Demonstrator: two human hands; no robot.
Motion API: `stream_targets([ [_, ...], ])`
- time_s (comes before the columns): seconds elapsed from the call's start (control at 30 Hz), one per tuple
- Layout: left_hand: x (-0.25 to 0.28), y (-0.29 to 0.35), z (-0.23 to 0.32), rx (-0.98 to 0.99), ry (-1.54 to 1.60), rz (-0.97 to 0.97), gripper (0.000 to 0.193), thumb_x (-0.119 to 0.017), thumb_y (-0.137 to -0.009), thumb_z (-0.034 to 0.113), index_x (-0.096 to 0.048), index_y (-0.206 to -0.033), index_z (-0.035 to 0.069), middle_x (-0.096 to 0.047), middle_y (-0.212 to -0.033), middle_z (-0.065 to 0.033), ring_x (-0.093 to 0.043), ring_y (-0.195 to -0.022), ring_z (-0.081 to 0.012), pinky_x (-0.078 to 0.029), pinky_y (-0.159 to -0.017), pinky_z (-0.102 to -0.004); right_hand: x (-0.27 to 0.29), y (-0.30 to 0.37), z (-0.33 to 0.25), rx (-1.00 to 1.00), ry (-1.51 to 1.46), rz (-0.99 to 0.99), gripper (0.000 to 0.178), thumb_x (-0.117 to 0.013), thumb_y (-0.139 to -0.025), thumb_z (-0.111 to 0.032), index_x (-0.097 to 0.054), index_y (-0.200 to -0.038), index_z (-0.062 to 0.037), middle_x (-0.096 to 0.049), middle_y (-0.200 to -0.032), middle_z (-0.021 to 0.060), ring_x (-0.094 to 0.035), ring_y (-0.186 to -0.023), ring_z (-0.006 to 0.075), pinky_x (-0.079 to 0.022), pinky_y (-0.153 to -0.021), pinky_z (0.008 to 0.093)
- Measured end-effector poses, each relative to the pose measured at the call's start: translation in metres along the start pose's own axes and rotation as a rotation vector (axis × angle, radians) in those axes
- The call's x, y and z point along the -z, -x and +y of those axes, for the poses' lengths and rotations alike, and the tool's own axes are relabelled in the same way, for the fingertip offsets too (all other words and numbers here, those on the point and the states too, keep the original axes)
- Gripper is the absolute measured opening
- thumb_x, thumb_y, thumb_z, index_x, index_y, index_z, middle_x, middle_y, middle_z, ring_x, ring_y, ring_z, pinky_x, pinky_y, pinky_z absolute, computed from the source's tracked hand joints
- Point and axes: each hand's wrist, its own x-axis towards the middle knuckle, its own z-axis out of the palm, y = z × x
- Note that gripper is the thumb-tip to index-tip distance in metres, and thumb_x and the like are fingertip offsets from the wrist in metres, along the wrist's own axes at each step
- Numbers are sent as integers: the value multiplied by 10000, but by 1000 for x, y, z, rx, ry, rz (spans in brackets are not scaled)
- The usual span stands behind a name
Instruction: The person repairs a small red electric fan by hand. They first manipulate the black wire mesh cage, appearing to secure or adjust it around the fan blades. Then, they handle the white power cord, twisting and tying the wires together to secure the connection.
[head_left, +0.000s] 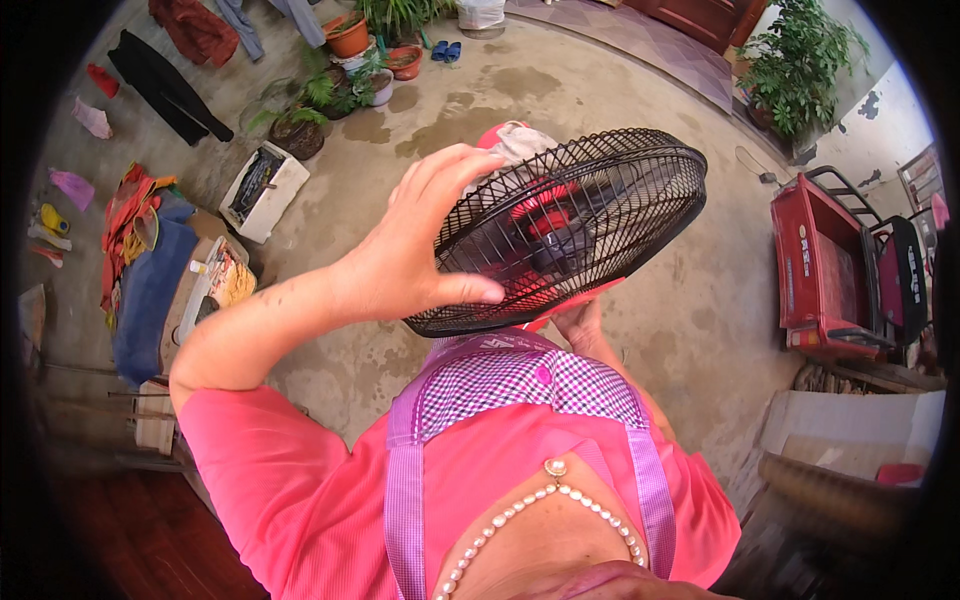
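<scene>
Even support was required for the fan [600, 205], the left hand [412, 235] being spread wide-fingered, the right hand's [579, 322] grip undetermined.

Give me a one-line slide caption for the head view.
Left hand, thumb and fingers spread, at a black-caged fan; right hand partly hidden beside it.

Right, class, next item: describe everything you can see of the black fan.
The fan has a rounded black wire guard, apparently metal, with red and dark parts inside. It is tilted in front of the person's apron, a red piece showing beneath. The left hand spreads around its left edge, thumb over the wires; the right hand, partly hidden, is by that red piece, grip unclear.
</scene>
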Motion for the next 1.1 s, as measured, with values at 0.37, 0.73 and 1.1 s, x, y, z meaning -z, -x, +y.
stream_targets([
  [0.37,-35,42,-14,-108,-225,188,1029,-868,-598,379,-338,-1432,89,-313,-1451,-223,-386,-1285,-405,-332,-1031,-501,15,-22,1,13,-30,106,717,-366,-855,-757,-553,-1212,-164,-612,-1114,29,-573,-939,209,-455,-783,370],
  [0.73,-43,22,5,-64,-190,226,1036,-874,-624,309,-297,-1426,-1,-362,-1397,-233,-392,-1267,-390,-350,-1045,-469,-2,-11,-9,30,13,121,733,-262,-924,-689,-462,-1349,-126,-567,-1285,83,-499,-1215,247,-379,-998,420],
  [1.1,-57,24,9,75,-61,259,953,-858,-636,246,-345,-1423,84,-368,-1399,-216,-381,-1291,-390,-344,-1048,-469,0,-16,-10,49,101,6,650,-274,-938,-633,-505,-1320,-160,-577,-1300,32,-483,-1239,233,-333,-1031,434],
])
